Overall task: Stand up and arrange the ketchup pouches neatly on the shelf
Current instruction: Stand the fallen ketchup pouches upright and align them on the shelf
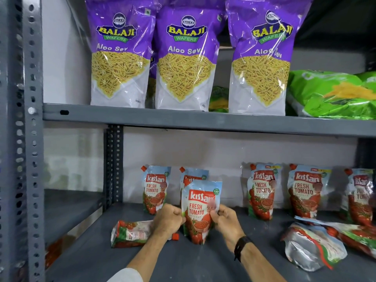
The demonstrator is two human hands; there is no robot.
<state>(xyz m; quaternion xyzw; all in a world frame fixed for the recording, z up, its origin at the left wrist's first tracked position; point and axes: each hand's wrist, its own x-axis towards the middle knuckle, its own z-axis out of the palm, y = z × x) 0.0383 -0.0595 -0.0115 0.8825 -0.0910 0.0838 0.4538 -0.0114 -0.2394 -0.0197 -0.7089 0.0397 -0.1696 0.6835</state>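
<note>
A Kissan ketchup pouch (200, 202) stands upright at the middle of the grey lower shelf (183, 259), pinched on its left edge by my left hand (167, 219) and on its right edge by my right hand (224, 219). Behind it two pouches stand against the back wall, one (155, 190) in full view and one (193, 176) half hidden. Three more stand at the right (262, 192), (307, 193), (360, 195). One pouch lies flat at the left (130, 234), partly under my left wrist. Others lie flat at the right (313, 247).
The upper shelf (142, 116) carries three purple Balaji Aloo Sev bags (186, 58) and green snack bags (333, 94). A perforated grey upright (30, 139) frames the left side, and a second upright (114, 163) stands at the back. My right wrist wears a black watch (241, 244).
</note>
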